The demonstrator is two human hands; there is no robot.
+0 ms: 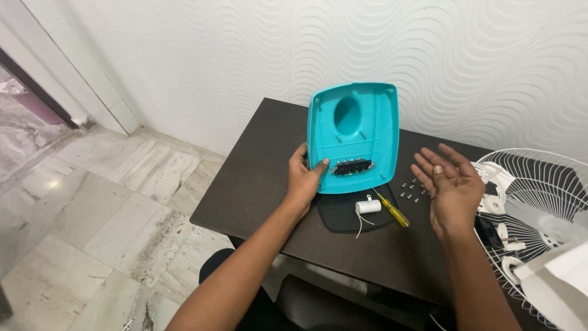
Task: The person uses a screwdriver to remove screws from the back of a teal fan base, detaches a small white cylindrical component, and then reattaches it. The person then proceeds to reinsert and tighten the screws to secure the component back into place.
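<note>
With the left hand [304,178] gripping the propped teal fan-base cover [354,138], keep it steady near what looks like its switch block [352,166], while the open, empty right hand [449,184] hovers above the screws [413,190].

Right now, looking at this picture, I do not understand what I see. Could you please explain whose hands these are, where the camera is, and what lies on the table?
There is one picture, taken by a camera on a person's head, looking down at that person's own bare hands. The left hand holds the edge of a turquoise plastic cover, tilted up so its inside shows. The right hand is open, palm up, and holds nothing. On the dark table lie a black plate, a small white cylinder with wires, a yellow screwdriver and several small screws. At the right is a white fan grille.
</note>
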